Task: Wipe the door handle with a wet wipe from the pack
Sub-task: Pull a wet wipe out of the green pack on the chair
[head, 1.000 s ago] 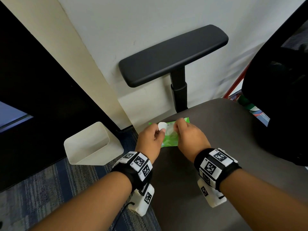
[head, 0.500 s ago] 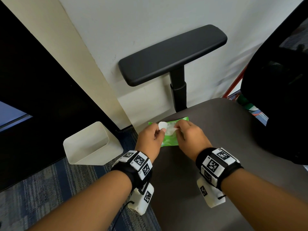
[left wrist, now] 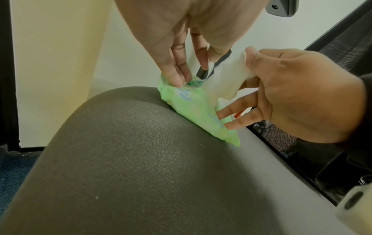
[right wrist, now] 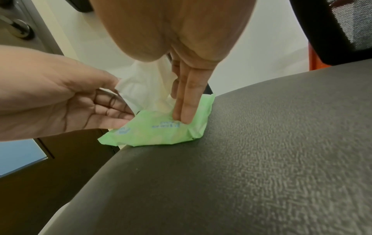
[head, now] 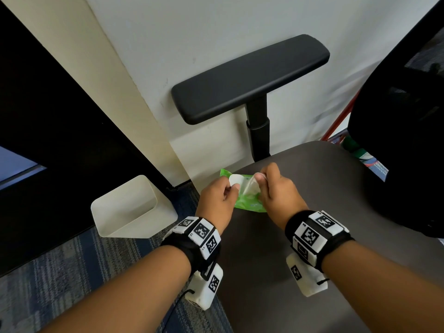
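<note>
A green wet wipe pack [head: 249,204] lies at the front left edge of the dark chair seat [head: 324,212]. My left hand [head: 227,192] pinches the pack's white flap [head: 236,180] and holds it lifted open. My right hand [head: 263,180] pinches a white wet wipe [left wrist: 225,77] between thumb and forefinger, partly drawn out of the pack [left wrist: 193,109]. The other fingers [right wrist: 183,111] of my right hand press down on the pack [right wrist: 161,132]. A metal door handle [right wrist: 18,30] shows blurred at the upper left of the right wrist view.
A cream bin [head: 129,210] stands on the blue carpet left of the chair, beside the dark door [head: 48,116]. The black armrest [head: 249,78] rises behind the pack, against the white wall. The mesh backrest [head: 403,140] fills the right side.
My right hand has risen from the pack's opening, drawing the white wipe up and out. My left hand still holds the flap in the same place.
</note>
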Motion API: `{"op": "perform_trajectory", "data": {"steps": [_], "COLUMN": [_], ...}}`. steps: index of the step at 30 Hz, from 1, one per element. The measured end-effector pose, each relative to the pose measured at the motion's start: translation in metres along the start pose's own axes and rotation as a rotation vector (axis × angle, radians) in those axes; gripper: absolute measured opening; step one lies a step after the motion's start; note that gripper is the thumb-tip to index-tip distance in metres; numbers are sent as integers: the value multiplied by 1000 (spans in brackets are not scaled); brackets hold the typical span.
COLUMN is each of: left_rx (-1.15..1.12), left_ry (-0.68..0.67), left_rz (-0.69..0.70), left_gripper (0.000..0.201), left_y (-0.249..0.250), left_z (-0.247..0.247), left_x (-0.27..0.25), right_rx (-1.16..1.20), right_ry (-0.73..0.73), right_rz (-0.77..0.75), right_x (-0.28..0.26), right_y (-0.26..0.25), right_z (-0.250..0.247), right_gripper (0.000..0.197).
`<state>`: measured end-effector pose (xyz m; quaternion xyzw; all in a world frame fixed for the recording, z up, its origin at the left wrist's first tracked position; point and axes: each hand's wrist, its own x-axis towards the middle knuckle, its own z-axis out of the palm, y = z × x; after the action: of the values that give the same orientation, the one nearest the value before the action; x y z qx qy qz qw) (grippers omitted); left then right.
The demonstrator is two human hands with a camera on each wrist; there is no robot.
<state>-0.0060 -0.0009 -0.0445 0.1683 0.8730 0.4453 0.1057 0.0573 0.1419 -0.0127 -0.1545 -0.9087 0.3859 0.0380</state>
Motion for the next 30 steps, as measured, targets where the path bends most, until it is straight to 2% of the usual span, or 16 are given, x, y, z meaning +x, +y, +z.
{"op": "perform_trajectory", "data": {"steps": [4,8,10,14,20,23,30], "left_rx": [6,9,-2,-1,9,21,61], "left_ry": [-3,-5,-10,-15,-15,-10,-5], "left_rz": [-7,-17,-30,-57,-51,-14,68], "left_gripper": [29,29,28,31,30,31,31], "left_y": [-2,-3,-1,3,5,5,3], "left_z": [1,2,2,0,2,2,7], "left_x": [1,1,0,-1,-3,-4,-6], "right_rx": [72,116,89,-6,199,342,350], "right_ry": [36,21,-2,50,217,259,178], "right_rz": [55,38,19,-45,161,174,141], "right_x": [0,-3,-5,-6,-4,-2,-3], "right_y": [1,4,7,14,12,13,18], "right_z": [-1,-2,0,2,2,3,13], "right_gripper": [25,23,22,12,21,22,24]}}
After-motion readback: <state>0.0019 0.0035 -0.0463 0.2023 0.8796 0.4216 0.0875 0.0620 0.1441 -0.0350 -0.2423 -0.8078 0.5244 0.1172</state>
